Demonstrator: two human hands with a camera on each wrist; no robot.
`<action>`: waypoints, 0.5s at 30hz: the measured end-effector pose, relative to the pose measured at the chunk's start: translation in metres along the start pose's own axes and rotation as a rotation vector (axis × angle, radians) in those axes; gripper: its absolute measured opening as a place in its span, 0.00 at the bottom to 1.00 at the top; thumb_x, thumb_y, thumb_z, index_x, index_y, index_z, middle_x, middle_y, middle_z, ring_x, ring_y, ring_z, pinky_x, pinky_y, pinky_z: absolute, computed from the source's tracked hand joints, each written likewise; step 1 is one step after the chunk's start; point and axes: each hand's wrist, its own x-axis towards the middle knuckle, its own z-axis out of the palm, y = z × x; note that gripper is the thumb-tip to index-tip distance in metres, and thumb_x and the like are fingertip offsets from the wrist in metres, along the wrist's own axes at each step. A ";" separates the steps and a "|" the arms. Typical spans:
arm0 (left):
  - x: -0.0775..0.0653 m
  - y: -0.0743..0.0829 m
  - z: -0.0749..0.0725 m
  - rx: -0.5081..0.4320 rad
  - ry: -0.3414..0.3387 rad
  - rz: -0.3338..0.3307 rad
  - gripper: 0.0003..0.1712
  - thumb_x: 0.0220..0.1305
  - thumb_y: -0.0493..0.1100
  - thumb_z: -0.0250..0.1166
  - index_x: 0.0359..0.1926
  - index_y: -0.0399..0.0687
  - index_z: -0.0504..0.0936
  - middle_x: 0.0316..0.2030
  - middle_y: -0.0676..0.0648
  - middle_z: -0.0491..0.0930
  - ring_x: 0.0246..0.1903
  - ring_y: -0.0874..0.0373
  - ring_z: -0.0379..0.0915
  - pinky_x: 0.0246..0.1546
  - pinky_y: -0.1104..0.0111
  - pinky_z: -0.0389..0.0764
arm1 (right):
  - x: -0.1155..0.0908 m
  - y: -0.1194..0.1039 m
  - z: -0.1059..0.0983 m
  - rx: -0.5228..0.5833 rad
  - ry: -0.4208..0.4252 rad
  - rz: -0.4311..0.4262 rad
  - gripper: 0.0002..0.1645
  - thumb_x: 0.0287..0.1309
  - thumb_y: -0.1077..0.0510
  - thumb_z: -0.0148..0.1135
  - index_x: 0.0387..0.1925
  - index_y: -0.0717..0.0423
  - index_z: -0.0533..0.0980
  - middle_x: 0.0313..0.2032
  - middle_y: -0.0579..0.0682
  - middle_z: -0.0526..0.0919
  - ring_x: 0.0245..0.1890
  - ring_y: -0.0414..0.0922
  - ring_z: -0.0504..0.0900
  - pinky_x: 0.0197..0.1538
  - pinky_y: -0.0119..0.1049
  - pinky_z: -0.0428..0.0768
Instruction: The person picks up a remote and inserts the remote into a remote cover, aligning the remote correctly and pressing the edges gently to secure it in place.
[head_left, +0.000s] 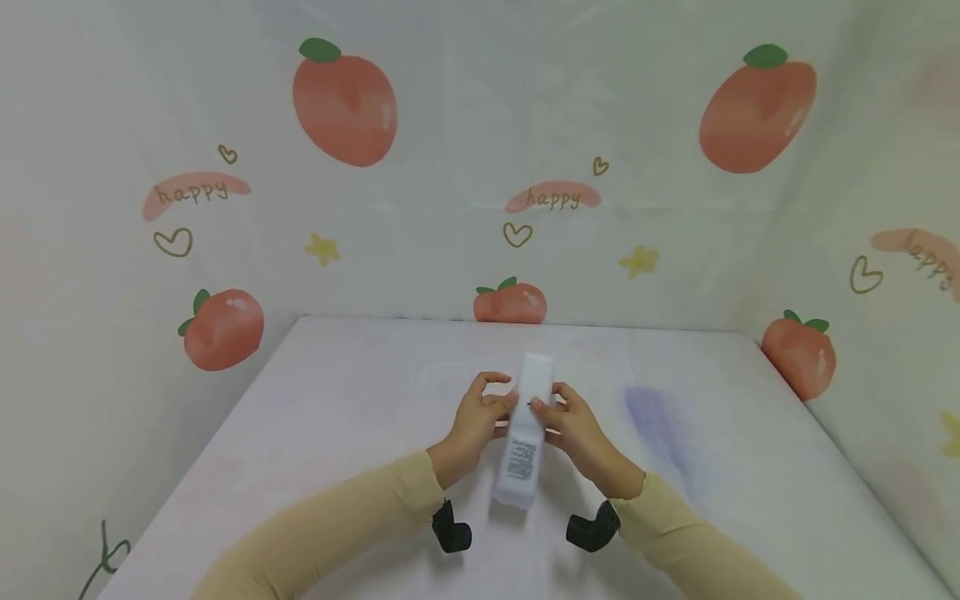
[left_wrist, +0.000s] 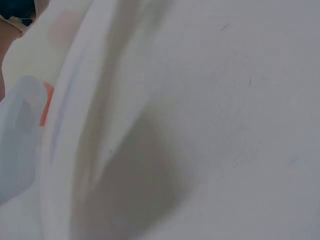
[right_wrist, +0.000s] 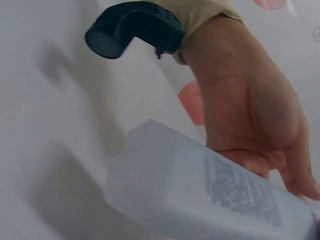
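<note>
A long white container, box-like and slightly translucent, stands tilted between both hands, its lower end towards me. Small grey print covers part of its lower face, also legible as a block in the right wrist view, where the container fills the bottom. My left hand grips its left side, thumb along the edge. From the right, my right hand holds it with the thumb on the front face and fingers behind. The left hand also shows in the right wrist view. In the left wrist view, only part of the container appears.
A white-covered table lies under the hands, with a purple smudge at right. Behind it hangs a white curtain printed with red fruit. Black wrist cameras hang below both cuffs.
</note>
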 end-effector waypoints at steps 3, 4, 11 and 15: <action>-0.001 -0.001 -0.003 0.046 -0.063 0.046 0.22 0.65 0.45 0.65 0.56 0.42 0.70 0.39 0.45 0.79 0.37 0.58 0.78 0.39 0.63 0.82 | 0.001 -0.002 -0.002 0.004 -0.030 -0.009 0.23 0.70 0.55 0.53 0.59 0.64 0.63 0.48 0.55 0.76 0.42 0.42 0.79 0.48 0.40 0.81; -0.001 -0.001 -0.004 0.069 -0.075 0.045 0.23 0.64 0.45 0.66 0.55 0.40 0.72 0.39 0.45 0.78 0.37 0.58 0.77 0.40 0.63 0.83 | 0.001 -0.002 -0.002 0.005 -0.038 -0.014 0.22 0.70 0.55 0.52 0.59 0.65 0.63 0.47 0.54 0.76 0.42 0.42 0.79 0.48 0.39 0.81; -0.001 -0.005 -0.007 0.110 -0.070 0.019 0.26 0.61 0.47 0.69 0.55 0.38 0.74 0.39 0.45 0.76 0.39 0.57 0.76 0.42 0.60 0.83 | 0.002 0.001 0.000 0.087 -0.052 -0.006 0.30 0.72 0.55 0.50 0.67 0.62 0.52 0.51 0.56 0.73 0.45 0.42 0.79 0.52 0.38 0.79; -0.001 -0.003 -0.006 0.057 0.013 0.016 0.24 0.61 0.46 0.69 0.53 0.39 0.74 0.37 0.46 0.78 0.36 0.59 0.75 0.39 0.66 0.80 | 0.003 0.007 0.005 0.167 -0.026 0.054 0.30 0.73 0.54 0.49 0.66 0.65 0.53 0.52 0.55 0.72 0.47 0.41 0.78 0.52 0.34 0.77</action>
